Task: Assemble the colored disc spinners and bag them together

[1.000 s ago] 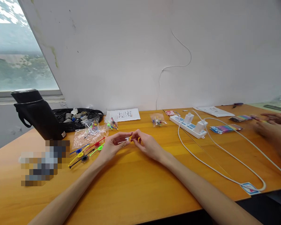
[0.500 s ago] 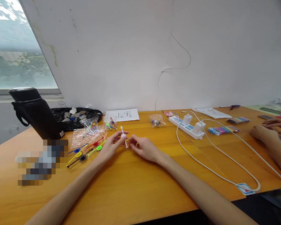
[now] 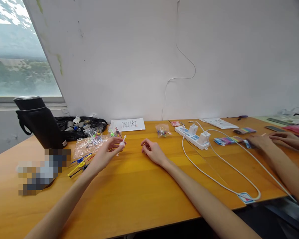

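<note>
Now: left hand (image 3: 106, 153) pinches white spinner (image 3: 122, 145) over table (image 3: 129, 192) | right hand (image 3: 154, 153) apart, fingers half-curled, can't tell if gripping | yellow spinner (image 3: 81, 164), blue spinner (image 3: 80, 160) near left hand.

Bottle (image 3: 41, 124) left, power strip (image 3: 191, 138) right, spinners (image 3: 81, 164) between, all on table (image 3: 129, 192).
</note>
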A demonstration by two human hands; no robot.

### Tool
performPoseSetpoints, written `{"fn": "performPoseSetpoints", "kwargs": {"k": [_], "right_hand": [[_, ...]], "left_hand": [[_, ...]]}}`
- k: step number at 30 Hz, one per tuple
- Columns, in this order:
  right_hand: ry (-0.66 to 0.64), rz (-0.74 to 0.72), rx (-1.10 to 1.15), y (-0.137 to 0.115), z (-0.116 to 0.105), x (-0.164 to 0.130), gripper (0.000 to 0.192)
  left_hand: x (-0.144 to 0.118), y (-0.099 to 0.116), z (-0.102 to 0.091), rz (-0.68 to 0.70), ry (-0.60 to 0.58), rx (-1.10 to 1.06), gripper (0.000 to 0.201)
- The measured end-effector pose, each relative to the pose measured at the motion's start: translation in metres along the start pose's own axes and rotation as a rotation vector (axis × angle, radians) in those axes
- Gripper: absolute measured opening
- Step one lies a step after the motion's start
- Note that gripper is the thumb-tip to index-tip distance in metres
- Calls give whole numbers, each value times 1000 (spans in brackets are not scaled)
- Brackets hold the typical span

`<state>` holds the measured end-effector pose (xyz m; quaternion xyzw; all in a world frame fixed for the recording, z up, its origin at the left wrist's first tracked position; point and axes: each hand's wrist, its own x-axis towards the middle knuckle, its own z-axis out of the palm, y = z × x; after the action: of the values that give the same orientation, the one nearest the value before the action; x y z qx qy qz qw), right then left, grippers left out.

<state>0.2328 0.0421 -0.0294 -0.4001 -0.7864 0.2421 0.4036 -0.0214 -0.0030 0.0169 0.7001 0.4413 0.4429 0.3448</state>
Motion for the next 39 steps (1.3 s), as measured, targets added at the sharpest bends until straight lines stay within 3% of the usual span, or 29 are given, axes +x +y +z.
{"fn": "performPoseSetpoints", "kwargs": {"k": [6, 10, 17, 29, 34, 37, 39], "right_hand": [[-20, -10, -30, 0, 1, 0, 11], [-31, -29, -41, -2, 1, -1, 12], [-45, -25, -31, -2, 1, 0, 12], [61, -3, -125, -2, -3, 0, 18], [139, 62, -18, -40, -3, -16, 51], [104, 123, 129, -84, -2, -60, 59], [34, 18, 42, -109, -9, -99, 47]], "left_hand": [[-46, 9, -42, -8, 41, 424, 38], [-65, 9, -57, -138, 41, 679, 38], [-68, 2, -56, -133, -49, 786, 32], [-62, -21, -59, -128, 48, 905, 31], [-66, -12, -66, -130, 135, 878, 33], [-83, 1, -67, -61, 195, 809, 33], [-101, 11, -64, -27, 152, 703, 32]]}}
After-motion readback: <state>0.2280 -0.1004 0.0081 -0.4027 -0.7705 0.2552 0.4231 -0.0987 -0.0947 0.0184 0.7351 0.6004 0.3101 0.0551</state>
